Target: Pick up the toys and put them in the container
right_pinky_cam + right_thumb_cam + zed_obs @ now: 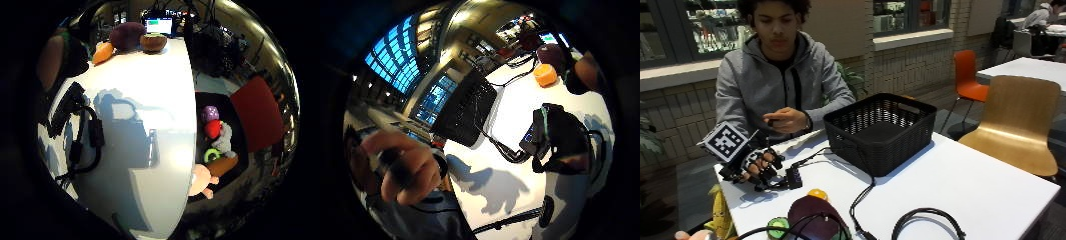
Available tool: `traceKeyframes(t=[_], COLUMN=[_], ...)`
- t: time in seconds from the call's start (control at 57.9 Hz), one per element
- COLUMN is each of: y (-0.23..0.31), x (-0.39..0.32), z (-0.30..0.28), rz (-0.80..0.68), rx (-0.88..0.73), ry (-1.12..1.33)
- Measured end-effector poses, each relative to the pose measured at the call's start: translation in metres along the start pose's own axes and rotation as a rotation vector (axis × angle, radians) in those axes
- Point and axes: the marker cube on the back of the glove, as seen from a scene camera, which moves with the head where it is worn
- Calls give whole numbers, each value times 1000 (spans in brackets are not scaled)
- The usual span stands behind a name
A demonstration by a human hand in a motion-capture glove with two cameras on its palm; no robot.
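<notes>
In the outside view my gloved right hand (754,167) hovers over the white table's (959,185) corner nearest the person, left of the black mesh basket (879,131). Its fingers hang relaxed and hold nothing. A purple plush (814,214), an orange toy (818,193) and a green-faced kiwi toy (778,225) lie at the table's opposite edge. The palm view shows the same purple plush (127,35), orange toy (103,52) and kiwi toy (153,42). Below the table's side lie several more toys, among them a red one (213,129) and a pink one (200,182).
The person's bare left hand (788,120) is raised at the chest, pinching something small and dark. A small black box (794,177) with cables lies beside my hand, and a cable loop (927,222) lies on the table. A wooden chair (1019,120) stands at the right.
</notes>
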Motion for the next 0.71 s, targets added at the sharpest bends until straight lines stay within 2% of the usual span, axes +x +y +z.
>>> traceKeyframes(t=[0.19, 0.535, 0.708], y=[4, 3, 5], x=[-6, -11, -28], z=[4, 7, 10], rz=[-18, -31, -91], rx=[-78, -44, -55], ry=[14, 19, 41])
